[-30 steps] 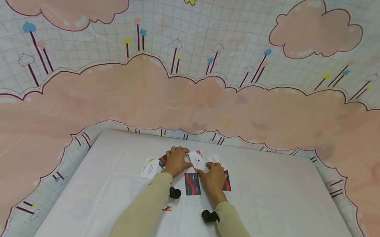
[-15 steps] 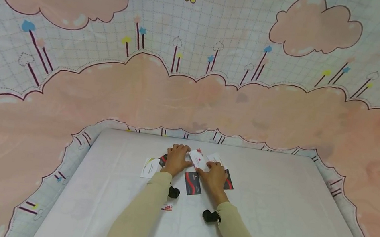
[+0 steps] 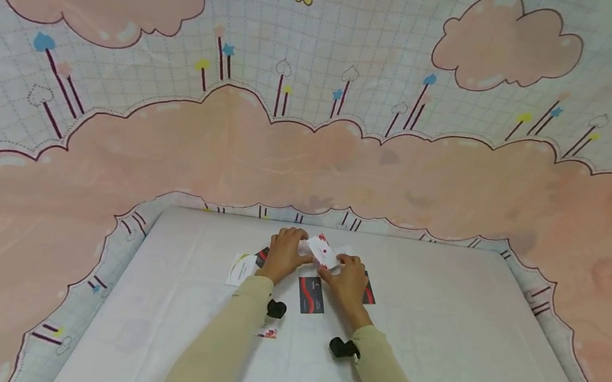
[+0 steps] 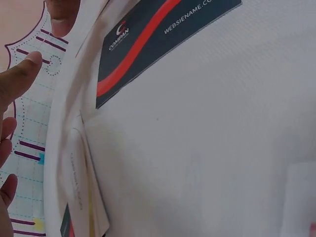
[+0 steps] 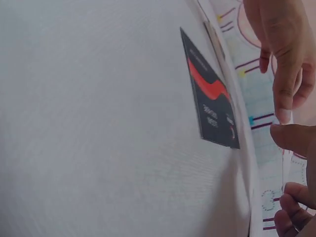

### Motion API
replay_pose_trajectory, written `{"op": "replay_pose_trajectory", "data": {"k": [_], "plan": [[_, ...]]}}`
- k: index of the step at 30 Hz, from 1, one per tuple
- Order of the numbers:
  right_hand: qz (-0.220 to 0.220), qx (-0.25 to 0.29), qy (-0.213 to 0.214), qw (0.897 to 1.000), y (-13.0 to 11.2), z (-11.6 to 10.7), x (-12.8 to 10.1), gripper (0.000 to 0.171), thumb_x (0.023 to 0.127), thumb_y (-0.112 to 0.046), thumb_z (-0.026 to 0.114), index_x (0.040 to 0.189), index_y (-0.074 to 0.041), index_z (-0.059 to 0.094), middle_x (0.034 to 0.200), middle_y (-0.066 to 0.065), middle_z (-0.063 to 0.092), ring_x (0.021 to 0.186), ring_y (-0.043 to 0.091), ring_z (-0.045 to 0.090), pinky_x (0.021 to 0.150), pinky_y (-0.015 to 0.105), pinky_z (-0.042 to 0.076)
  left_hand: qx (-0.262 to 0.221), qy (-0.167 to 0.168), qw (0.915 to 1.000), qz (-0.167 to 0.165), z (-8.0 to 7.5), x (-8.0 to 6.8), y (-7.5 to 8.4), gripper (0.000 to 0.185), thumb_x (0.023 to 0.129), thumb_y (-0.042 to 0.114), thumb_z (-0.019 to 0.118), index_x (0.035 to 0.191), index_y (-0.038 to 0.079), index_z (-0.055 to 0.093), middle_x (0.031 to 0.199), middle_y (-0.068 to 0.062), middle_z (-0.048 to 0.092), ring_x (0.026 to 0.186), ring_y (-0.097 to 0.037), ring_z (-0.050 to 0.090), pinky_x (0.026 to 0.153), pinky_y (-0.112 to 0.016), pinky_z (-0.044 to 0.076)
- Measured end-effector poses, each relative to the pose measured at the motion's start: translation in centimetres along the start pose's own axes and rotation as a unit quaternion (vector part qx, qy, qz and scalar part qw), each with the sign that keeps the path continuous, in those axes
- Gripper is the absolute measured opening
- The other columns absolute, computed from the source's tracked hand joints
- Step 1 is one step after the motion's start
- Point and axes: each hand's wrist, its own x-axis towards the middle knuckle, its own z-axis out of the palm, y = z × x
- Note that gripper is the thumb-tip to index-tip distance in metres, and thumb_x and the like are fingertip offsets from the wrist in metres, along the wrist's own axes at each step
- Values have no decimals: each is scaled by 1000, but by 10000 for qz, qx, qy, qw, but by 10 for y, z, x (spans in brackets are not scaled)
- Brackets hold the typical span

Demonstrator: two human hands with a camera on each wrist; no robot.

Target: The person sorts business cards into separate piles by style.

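Observation:
A white business card with red patterned ends is held above the table, tilted. My right hand pinches its near right end between thumb and fingers; the right wrist view shows the card edge-on there. Close to its left side is my left hand, thumb and fingers spread apart; in the left wrist view, no card shows between them. Below the hands, on the table, is a black card with a red wave, printed with white text.
To the left, a white card with a yellow-green curve appears propped up beside a dark red-striped card. A similar dark card and a white card sit by my right hand. Another red-patterned card is near my left wrist.
The red-patterned white card has moved up and slightly right, with my right hand following. My left hand has shifted slightly up. The black card stays put.

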Motion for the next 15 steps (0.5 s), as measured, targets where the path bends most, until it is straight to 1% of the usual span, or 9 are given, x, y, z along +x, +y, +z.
{"op": "replay_pose_trajectory", "data": {"k": [3, 6, 11, 15], "plan": [[-152, 132, 52, 9998, 0, -4, 0, 61, 76, -41, 82, 120, -3, 64, 116, 16, 61, 109, 35, 54, 95, 53, 41, -106, -2, 9999, 84, -4, -1, 0, 55, 79, 40, 81, 120, 11, 59, 127, -8, 61, 122, -29, 49, 103, -47, 38], [-355, 255, 85, 9990, -1, -9, -2, 59, 74, -38, 83, 119, -3, 64, 116, 16, 62, 109, 36, 55, 95, 55, 41, -229, -75, 9996, 127, -9, -4, 0, 61, 78, 40, 81, 126, 11, 57, 129, -8, 60, 123, -29, 49, 105, -47, 39], [-601, 311, -4, 9977, -4, -17, -5, 56, 74, -34, 84, 119, -7, 64, 116, 15, 64, 111, 35, 56, 96, 55, 41, -245, -203, 9992, 259, -14, -10, -3, 71, 78, 41, 81, 137, 14, 53, 134, -6, 59, 127, -27, 49, 110, -47, 37], [-730, 401, -70, 9965, -6, -23, -8, 55, 74, -32, 85, 120, -8, 65, 116, 15, 64, 113, 35, 56, 96, 55, 40, -410, -248, 9979, 441, -18, -14, -6, 73, 78, 39, 81, 141, 15, 51, 138, -5, 57, 130, -27, 47, 112, -47, 37]]}}
